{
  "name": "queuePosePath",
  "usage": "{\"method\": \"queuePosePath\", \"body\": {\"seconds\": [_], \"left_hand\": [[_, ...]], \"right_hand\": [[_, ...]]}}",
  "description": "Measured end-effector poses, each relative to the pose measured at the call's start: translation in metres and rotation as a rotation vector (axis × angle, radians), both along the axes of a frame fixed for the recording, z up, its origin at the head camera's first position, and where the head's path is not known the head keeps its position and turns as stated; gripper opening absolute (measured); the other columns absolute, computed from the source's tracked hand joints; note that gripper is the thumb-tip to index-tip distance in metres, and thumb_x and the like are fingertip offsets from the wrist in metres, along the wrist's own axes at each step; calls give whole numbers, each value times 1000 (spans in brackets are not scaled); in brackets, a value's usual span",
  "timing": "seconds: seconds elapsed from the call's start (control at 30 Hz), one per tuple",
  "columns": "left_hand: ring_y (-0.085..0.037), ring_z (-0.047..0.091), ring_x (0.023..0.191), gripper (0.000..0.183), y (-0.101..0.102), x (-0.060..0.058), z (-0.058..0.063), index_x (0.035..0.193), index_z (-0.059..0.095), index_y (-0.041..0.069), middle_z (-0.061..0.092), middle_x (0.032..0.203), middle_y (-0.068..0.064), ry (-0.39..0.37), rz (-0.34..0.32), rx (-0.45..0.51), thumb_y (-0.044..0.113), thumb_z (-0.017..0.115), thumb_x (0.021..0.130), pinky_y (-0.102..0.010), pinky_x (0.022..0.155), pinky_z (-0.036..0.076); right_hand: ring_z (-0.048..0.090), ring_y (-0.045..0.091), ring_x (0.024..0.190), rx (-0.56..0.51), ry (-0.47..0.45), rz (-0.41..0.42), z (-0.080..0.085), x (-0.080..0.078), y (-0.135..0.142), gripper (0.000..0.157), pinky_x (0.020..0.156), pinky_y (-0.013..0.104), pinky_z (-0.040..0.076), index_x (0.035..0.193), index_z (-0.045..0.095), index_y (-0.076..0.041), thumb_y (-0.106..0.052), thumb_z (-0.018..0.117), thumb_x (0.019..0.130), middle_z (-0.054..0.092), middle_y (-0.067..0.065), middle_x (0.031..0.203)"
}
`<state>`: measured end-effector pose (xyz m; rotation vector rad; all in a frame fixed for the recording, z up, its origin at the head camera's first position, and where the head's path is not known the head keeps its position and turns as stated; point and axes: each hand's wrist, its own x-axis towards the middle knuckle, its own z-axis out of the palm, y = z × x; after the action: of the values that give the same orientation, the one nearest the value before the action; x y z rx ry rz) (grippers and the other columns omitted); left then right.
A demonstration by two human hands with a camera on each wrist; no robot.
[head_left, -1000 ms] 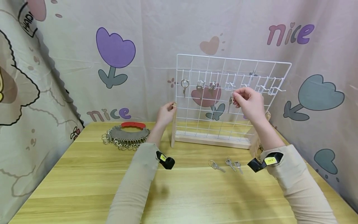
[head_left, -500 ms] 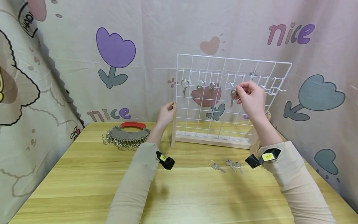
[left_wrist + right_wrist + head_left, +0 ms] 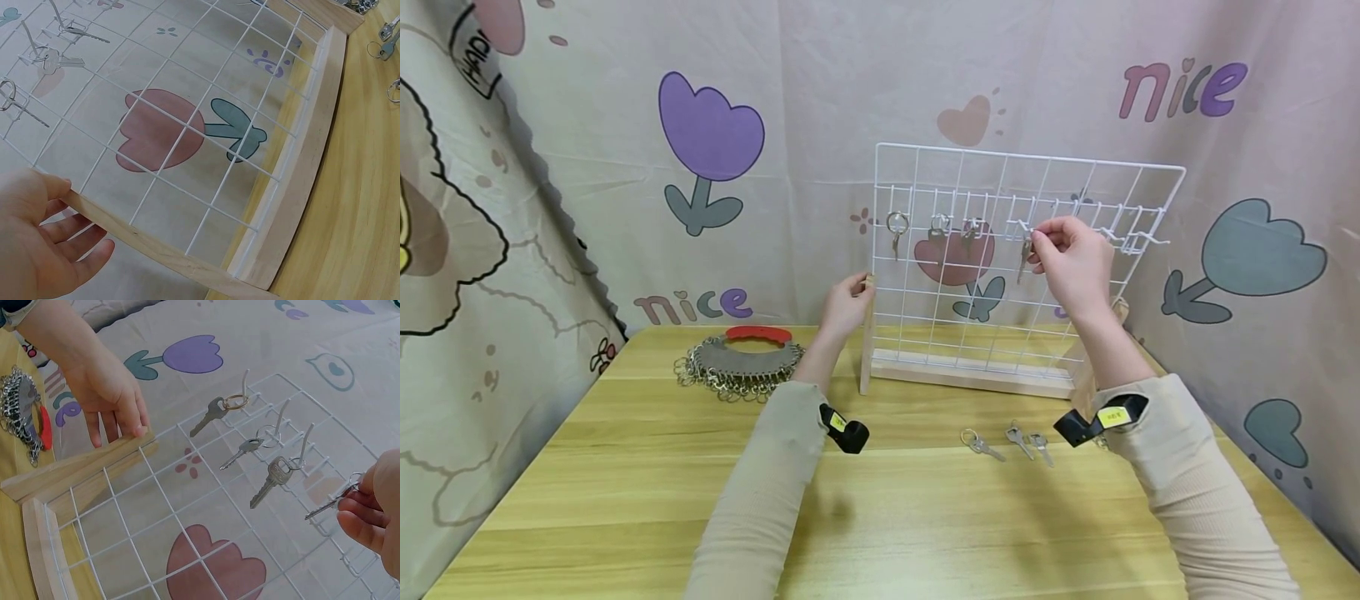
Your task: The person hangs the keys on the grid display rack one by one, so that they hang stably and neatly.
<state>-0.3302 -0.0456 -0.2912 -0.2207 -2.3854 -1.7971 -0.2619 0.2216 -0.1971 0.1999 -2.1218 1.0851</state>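
A white wire grid rack (image 3: 1030, 156) with a wooden base (image 3: 970, 382) stands on the table. My left hand (image 3: 844, 308) grips the top of its wooden side post (image 3: 140, 237), thumb on the near face. My right hand (image 3: 1075, 265) pinches a silver key (image 3: 325, 509) by its ring end, close to the fourth hook from the left; the fingers partly hide the ring, and I cannot tell whether it is on the hook. Three keys hang by rings on the hooks to the left: the first key (image 3: 212, 414), the second key (image 3: 242, 453) and the third key (image 3: 270, 481).
Three loose keys lie before the rack: a ringed key (image 3: 985, 447), a middle key (image 3: 1018, 439) and a right-hand key (image 3: 1041, 448). At the left sits a red-handled grey holder (image 3: 758, 334) fringed with metal rings. More hooks (image 3: 1142, 239) line the grid's right side.
My right hand has risen slightly and moved a little to the right, bringing the key from below the hooks up to hook height. The left hand stays on the post.
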Motion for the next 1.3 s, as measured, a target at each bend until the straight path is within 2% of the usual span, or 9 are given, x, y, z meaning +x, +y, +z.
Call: {"method": "queuePosePath", "body": {"seconds": [0.17, 0.5, 0.73, 0.9, 1.2, 1.3], "left_hand": [[-27, 45, 123, 44, 0, -1, 0, 137, 43, 2, 48, 134, -17, 6, -2, -1, 17, 49, 97, -36, 100, 38], [-27, 44, 123, 44, 0, -1, -1, 138, 43, 3, 48, 135, -16, 3, -5, -1, 19, 49, 97, -36, 101, 38], [-27, 45, 123, 45, -2, -1, 0, 138, 42, 3, 48, 135, -17, 10, -4, -17, 19, 49, 97, -37, 100, 38], [-27, 44, 124, 46, -3, -1, 1, 139, 41, 2, 48, 135, -16, 12, -1, -17, 19, 49, 97, -36, 100, 38], [-27, 45, 123, 44, -1, -1, 0, 138, 43, 3, 49, 134, -16, 13, 4, -20, 18, 50, 97, -36, 100, 38], [-27, 45, 123, 44, -1, -1, 0, 137, 43, 3, 49, 134, -16, 13, 5, -22, 18, 50, 96, -36, 100, 39]], "right_hand": [[55, -8, 54, 30, 4, 0, -1, -1, 1, 19, 53, 10, 47, 96, 63, 9, -9, 59, 90, 66, 21, 85], [56, -3, 56, 2, 24, 25, -7, -1, 4, 14, 54, 13, 49, 93, 62, 8, -5, 63, 87, 64, 9, 76], [58, 0, 56, 17, -15, 75, -19, 2, 4, 14, 54, 14, 50, 92, 62, 8, -5, 62, 87, 64, 13, 77], [58, 3, 58, 20, -80, 129, -43, 5, 4, 14, 55, 17, 51, 93, 61, 9, -3, 63, 86, 64, 20, 81], [60, 10, 61, 1, -217, 218, -104, 11, 7, 14, 55, 20, 52, 94, 60, 11, 1, 62, 86, 63, 23, 82], [62, 17, 63, 7, -269, 223, -123, 13, 9, 13, 55, 22, 52, 94, 60, 11, 1, 63, 85, 64, 21, 81]]}}
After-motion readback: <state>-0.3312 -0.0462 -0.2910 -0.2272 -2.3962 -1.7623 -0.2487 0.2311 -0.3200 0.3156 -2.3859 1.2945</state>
